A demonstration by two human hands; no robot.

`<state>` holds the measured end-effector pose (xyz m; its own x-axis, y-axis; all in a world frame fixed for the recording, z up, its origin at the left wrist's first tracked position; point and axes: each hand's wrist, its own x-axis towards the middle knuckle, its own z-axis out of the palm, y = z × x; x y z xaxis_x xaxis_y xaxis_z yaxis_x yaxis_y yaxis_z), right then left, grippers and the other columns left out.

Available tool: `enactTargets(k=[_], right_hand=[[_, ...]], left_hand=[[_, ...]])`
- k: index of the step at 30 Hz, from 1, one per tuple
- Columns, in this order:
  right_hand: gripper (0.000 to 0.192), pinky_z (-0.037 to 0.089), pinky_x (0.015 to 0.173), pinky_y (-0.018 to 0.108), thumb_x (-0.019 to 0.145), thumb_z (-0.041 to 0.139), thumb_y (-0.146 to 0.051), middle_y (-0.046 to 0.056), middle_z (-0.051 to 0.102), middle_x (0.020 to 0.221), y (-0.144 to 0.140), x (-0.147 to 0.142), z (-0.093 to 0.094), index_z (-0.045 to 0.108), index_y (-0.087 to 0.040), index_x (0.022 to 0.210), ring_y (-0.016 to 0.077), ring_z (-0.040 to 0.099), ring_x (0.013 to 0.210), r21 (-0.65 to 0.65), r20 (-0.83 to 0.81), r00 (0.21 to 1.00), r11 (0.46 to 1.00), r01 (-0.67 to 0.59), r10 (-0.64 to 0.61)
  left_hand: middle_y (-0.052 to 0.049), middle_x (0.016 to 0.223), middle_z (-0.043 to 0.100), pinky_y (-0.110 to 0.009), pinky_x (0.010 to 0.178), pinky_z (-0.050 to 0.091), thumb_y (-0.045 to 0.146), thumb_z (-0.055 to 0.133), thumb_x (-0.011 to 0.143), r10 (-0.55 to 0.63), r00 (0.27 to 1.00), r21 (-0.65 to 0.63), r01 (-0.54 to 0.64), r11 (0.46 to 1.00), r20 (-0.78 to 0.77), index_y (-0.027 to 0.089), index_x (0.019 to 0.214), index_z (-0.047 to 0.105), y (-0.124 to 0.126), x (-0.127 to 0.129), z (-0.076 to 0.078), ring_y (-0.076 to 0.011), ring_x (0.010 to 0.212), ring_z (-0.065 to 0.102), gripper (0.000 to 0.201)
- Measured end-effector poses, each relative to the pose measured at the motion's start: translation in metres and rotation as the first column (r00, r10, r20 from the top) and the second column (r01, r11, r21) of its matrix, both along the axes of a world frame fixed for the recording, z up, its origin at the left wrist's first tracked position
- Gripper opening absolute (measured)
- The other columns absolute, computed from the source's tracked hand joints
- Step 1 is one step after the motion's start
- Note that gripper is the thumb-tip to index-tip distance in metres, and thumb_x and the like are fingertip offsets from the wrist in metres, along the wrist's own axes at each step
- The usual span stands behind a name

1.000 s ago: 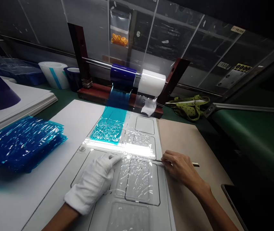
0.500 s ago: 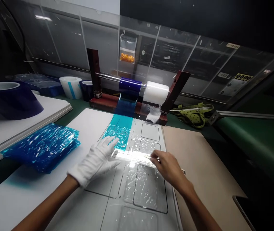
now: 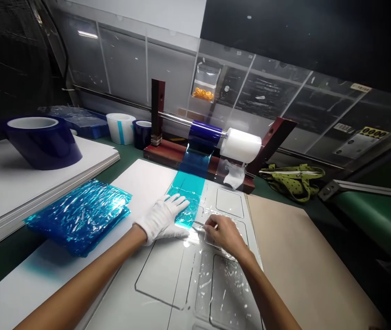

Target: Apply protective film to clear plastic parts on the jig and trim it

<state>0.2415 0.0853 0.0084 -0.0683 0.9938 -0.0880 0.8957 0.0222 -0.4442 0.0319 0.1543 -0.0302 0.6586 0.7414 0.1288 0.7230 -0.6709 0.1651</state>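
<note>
My left hand (image 3: 164,217), in a white glove, lies flat with spread fingers, touching the left edge of a blue film strip (image 3: 189,185) on a pale board (image 3: 162,270) marked with black outlines. Bare and pinched, my right hand (image 3: 223,231) holds a thin, pointed metal tool (image 3: 198,224). Its tip is close to the strip's near end; whether it touches the film I cannot tell. Behind the hands the strip runs up to a dark blue film roll (image 3: 205,133). Sheets of clear film (image 3: 228,284) lie on the board's right half, below my right hand.
A wooden stand (image 3: 178,158) carries the blue roll and a white roll (image 3: 241,144) on a metal rod. At left are a blue film stack (image 3: 81,213) and a large dark blue roll (image 3: 46,144) on white sheets. A green bag (image 3: 293,178) lies at right, behind brown board (image 3: 294,243).
My left hand has settled further onto the blue strip. My right hand, with the metal tool, has come closer to the strip's near end. The whole view has shifted to the left.
</note>
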Motion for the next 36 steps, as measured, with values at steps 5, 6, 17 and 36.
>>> enactTargets(k=[5, 6, 17, 36], right_hand=[[0.020, 0.041, 0.063, 0.026, 0.087, 0.051, -0.031, 0.002, 0.070, 0.081, 0.001, 0.008, 0.006, 0.065, -0.019, 0.079, 0.0177, 0.065, 0.075, -0.047, -0.117, 0.993, 0.999, -0.012, 0.007], [0.020, 0.042, 0.062, 0.027, 0.087, 0.051, -0.032, 0.002, 0.070, 0.082, -0.002, 0.011, 0.007, 0.065, -0.019, 0.080, 0.0178, 0.065, 0.074, -0.048, -0.126, 0.992, 0.999, -0.003, -0.003], [0.031, 0.045, 0.063, 0.030, 0.090, 0.045, -0.051, 0.003, 0.066, 0.083, -0.105, 0.061, 0.018, 0.059, -0.023, 0.089, 0.0179, 0.059, 0.069, 0.012, -0.195, 0.965, 0.984, 0.178, -0.173], [0.030, 0.058, 0.066, 0.024, 0.083, 0.057, -0.052, 0.007, 0.074, 0.095, -0.290, 0.082, -0.011, 0.070, -0.027, 0.093, 0.0246, 0.072, 0.088, 0.001, -0.217, 0.934, 0.957, 0.291, -0.284]], left_hand=[[-0.008, 0.121, 0.061, -0.046, 0.096, 0.048, 0.032, 0.058, 0.090, -0.047, 0.999, 0.135, 0.045, 0.990, 0.009, 0.017, 0.124, 0.053, 0.006, 0.002, 0.008, -0.0227, 0.110, 0.058, 0.038], [-0.006, 0.113, 0.063, -0.043, 0.091, 0.051, 0.026, 0.056, 0.091, -0.053, 0.999, 0.167, 0.051, 0.985, 0.005, 0.016, 0.117, 0.056, 0.006, 0.002, 0.009, -0.0205, 0.103, 0.061, 0.028], [-0.011, 0.126, 0.063, -0.036, 0.098, 0.054, -0.003, 0.039, 0.087, -0.082, 0.995, 0.502, 0.047, 0.863, 0.049, 0.017, 0.136, 0.043, -0.138, -0.050, 0.029, -0.0201, 0.116, 0.060, 0.053], [-0.004, 0.137, 0.057, -0.035, 0.106, 0.041, 0.003, 0.039, 0.080, -0.007, 0.999, 0.443, 0.030, 0.896, -0.052, 0.019, 0.146, 0.032, -0.279, -0.093, -0.043, -0.0181, 0.124, 0.054, 0.069]])
